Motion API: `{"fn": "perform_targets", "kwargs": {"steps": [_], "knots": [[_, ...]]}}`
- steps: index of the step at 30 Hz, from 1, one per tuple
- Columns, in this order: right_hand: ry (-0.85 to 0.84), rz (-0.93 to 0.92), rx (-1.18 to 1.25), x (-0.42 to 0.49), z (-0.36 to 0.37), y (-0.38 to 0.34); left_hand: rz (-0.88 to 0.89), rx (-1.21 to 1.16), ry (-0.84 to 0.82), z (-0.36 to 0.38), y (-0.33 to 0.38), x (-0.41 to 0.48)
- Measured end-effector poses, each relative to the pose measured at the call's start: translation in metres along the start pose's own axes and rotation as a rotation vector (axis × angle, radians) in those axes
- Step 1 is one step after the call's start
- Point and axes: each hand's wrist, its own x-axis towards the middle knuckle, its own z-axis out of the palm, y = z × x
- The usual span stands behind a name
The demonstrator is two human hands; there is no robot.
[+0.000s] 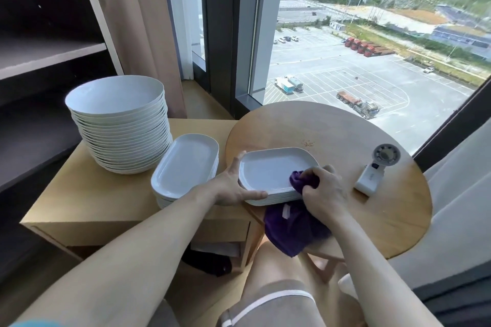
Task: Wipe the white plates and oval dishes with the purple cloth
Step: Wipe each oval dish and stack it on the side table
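Purple cloth [295, 225], bunched, draping off oval dish [268, 172]

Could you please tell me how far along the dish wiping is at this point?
Done: cannot tell; no pile looks plainly finished. In hand: the right hand rubs the purple cloth on the top oval dish, the left hand steadying its stack. Left, probably: the other oval stack and the tall plate stack.

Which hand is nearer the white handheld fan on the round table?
Right. The right hand, gripping the purple cloth on the top oval dish, is just left of the fan; the left hand braces that dish's opposite side.
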Motion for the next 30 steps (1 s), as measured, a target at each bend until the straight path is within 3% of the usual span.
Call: {"fn": "perform_targets", "kwargs": {"steps": [8,15,24,30], "knots": [[0.08,0.101,0.187,-0.017,-0.001,-0.001,0.042,-0.047,0.032,0.005,0.005,-0.004],[0.073,0.121,0.338,-0.007,-0.007,-0.008,0.046,0.079,0.192,0.015,0.01,-0.011],[0.071,0.103,0.372,-0.008,-0.001,-0.011,0.08,0.415,0.111,0.004,0.051,0.0],[0.051,0.094,0.38,-0.009,0.0,-0.01,0.078,0.462,0.109,0.0,0.063,0.004]]}}
